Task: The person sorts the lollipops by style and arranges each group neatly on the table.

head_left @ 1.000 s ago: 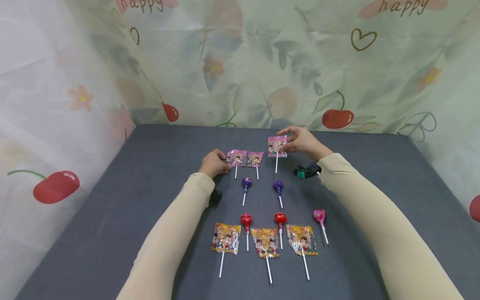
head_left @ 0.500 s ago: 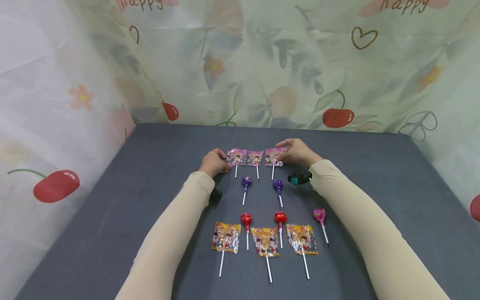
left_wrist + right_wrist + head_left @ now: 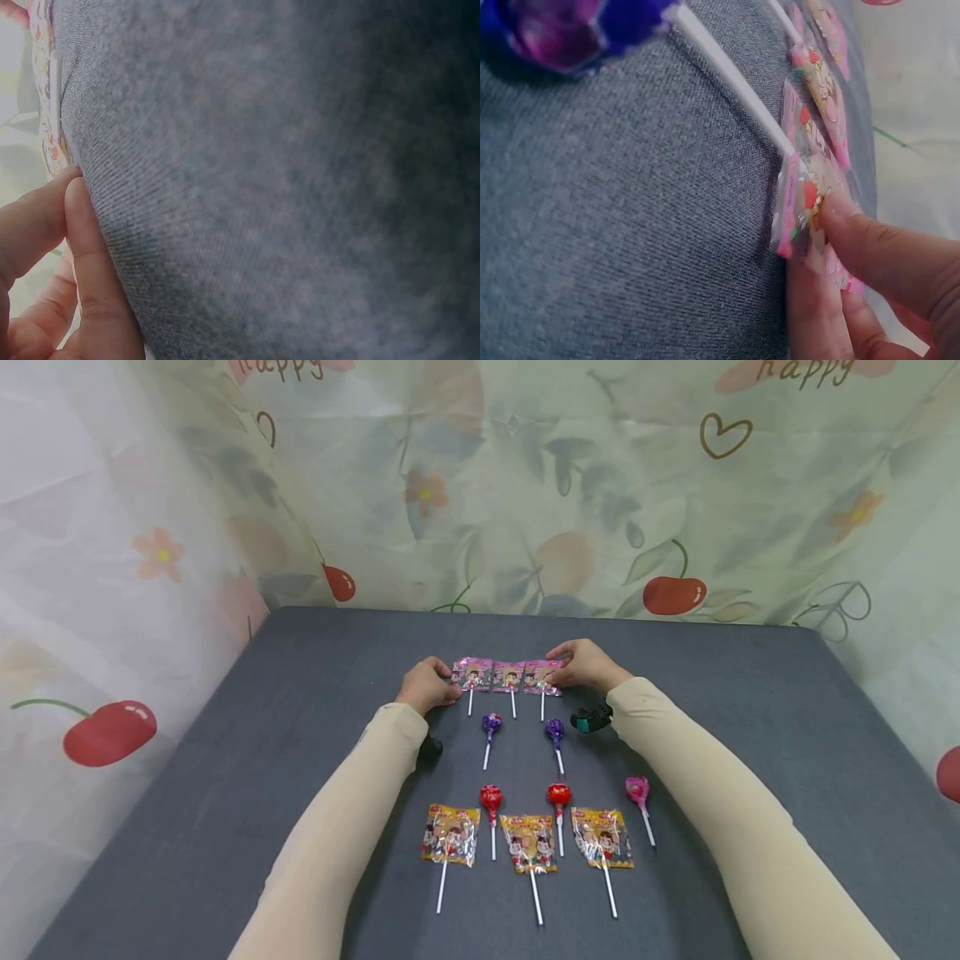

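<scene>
Three flat lollipops in pink wrappers lie side by side in a row toward the table's far side, sticks toward me. My right hand (image 3: 588,666) pinches the right-hand pink lollipop (image 3: 804,187) by its wrapper, thumb on top and fingers beneath. At the row's other end, my left hand (image 3: 426,685) pinches the outer edge of the left pink lollipop (image 3: 473,675) between thumb and finger. Between these two lies the middle pink lollipop (image 3: 508,677), edges close to both neighbours. In the left wrist view, fingertips (image 3: 77,196) meet at the wrapper's edge.
Nearer me lie two purple ball lollipops (image 3: 491,724), two red ones (image 3: 558,795) and a pink one (image 3: 637,790) off to the right. Three yellow-wrapped flat lollipops (image 3: 451,835) form the front row. A printed curtain (image 3: 517,527) hangs behind the dark table (image 3: 225,760).
My right hand has brought its pink lollipop down and left, from above and apart to the right end of the row. My left hand has stayed in place.
</scene>
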{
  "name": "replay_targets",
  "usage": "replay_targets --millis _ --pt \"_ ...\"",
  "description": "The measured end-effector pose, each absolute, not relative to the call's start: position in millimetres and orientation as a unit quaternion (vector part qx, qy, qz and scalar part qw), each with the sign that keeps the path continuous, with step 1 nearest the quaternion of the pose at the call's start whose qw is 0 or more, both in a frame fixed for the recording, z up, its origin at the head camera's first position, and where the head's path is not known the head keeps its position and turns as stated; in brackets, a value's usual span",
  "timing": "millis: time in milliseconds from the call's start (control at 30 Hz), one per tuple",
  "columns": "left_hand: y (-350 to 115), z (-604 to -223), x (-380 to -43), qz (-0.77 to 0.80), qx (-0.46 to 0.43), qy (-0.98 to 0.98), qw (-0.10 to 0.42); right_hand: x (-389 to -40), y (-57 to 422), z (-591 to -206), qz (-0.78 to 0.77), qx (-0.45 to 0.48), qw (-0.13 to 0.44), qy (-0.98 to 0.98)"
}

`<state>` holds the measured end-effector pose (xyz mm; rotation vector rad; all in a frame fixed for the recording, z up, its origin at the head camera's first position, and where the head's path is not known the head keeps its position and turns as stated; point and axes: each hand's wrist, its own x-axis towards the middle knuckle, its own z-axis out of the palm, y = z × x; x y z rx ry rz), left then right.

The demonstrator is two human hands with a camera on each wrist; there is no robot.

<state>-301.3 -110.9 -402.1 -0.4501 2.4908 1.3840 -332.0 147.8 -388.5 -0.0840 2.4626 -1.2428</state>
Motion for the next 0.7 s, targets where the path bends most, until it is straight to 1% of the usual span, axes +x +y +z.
replay_targets --millis 333,700 --pt "-110.5 -400.7 -301.0 0.477 -0.153 0.856 0.129 -331.8 144.0 -385.2 -0.382 -0.039 0.166 0.908" --pt "-110.9 -400.6 -299.1 0.478 -0.152 0.856 0.126 -329.9 142.2 -384.1 -0.386 -0.043 0.177 0.904"
